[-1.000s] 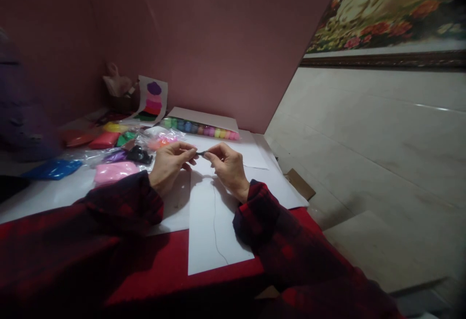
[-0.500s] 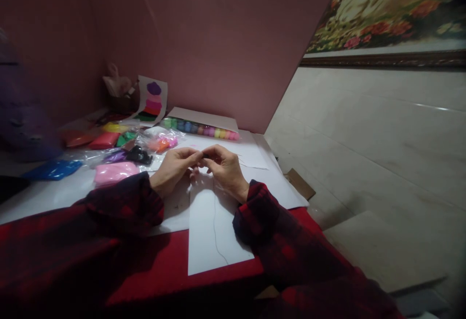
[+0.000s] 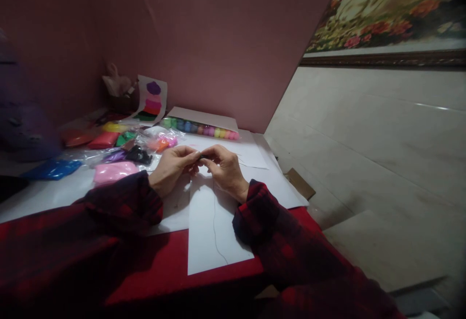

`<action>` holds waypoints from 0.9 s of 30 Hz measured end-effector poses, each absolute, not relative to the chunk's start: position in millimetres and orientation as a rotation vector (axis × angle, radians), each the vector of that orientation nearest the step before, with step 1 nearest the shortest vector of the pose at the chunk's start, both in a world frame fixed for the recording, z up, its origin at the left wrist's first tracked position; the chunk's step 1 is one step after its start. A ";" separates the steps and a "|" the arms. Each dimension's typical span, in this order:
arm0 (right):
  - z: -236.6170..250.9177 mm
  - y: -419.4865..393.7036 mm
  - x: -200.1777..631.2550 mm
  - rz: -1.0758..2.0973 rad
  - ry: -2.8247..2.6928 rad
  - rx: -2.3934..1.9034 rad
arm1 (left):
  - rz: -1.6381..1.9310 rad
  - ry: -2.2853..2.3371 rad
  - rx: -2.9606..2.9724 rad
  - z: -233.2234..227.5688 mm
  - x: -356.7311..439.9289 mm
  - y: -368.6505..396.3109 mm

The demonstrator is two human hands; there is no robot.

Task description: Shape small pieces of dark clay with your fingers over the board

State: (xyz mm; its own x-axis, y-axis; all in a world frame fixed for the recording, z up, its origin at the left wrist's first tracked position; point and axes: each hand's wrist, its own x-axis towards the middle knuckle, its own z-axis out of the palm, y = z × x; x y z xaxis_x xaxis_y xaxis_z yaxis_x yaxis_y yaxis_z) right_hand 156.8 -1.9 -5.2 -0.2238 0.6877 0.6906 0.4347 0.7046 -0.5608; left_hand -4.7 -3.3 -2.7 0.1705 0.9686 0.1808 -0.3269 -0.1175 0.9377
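Above a white sheet of paper [image 3: 204, 241] that carries a thin wavy pencil line, both hands meet at the fingertips. Between them is a small dark lump of what looks like black modelling clay [image 3: 203, 157], mostly covered by the fingers. My left hand [image 3: 174, 167] is closed, pinching the lump from its left side. From the other side, my right hand [image 3: 226, 169] pinches it between thumb and forefinger. Just left of the hands lies an opened bag of black clay [image 3: 139, 155], with a pink clay packet [image 3: 115, 172] nearer to me.
Several coloured clay packets lie at the left, including a blue packet [image 3: 54, 169] and a red packet [image 3: 104, 140]. A tray of coloured clay pieces [image 3: 202, 128] stands behind the hands. A coloured picture sheet [image 3: 155, 100] leans at the back. A red cloth [image 3: 153, 270] shows along the front.
My left fingertips have shifted slightly left, and a little more of the dark lump shows between the hands. The paper and packets stay put.
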 end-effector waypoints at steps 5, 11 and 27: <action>-5.0 -2.8 156.3 0.370 -1.845 -0.925 | 1.340 0.743 1.135 -2.4 -3.6 -2.9; -4.0 -3.2 157.1 0.367 -1.839 -0.903 | 1.256 0.797 1.190 1.0 -2.9 -5.6; -3.3 0.3 157.0 0.649 -1.613 -0.996 | 1.346 0.785 1.156 -2.4 -4.2 -0.9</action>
State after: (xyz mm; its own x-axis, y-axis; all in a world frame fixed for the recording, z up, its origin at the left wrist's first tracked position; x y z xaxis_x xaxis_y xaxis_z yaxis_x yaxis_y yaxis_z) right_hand 157.0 0.3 -3.3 -0.0690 0.8620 0.5021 0.2738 0.5004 -0.8214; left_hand -4.2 -0.9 -2.4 0.1223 0.9751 0.1849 -0.3186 -0.1379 0.9378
